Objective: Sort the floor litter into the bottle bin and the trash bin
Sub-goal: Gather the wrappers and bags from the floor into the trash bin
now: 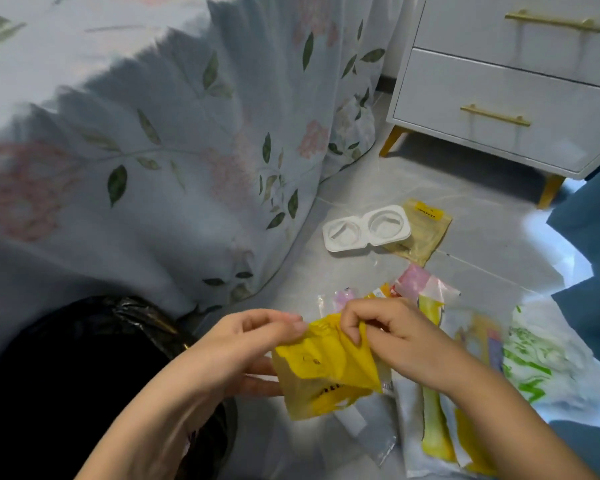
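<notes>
A crumpled yellow wrapper [323, 368] hangs above the floor between my two hands. My left hand [253, 344] pinches its upper left edge and my right hand [392, 334] pinches its upper right corner. A bin lined with a black bag [94, 344] stands at the lower left, right beside my left arm. More litter lies on the grey floor: a white two-cup plastic tray [364, 228], a tan pouch with a yellow label [423, 233], and a heap of several colourful wrappers [430, 403] under my right hand. No bottle bin shows.
A floral bedspread [174, 143] drapes down over the left and centre. A white nightstand [513, 81] with gold handles and legs stands at the upper right. A white bag with green print [534, 358] and blue fabric [593, 265] lie at the right.
</notes>
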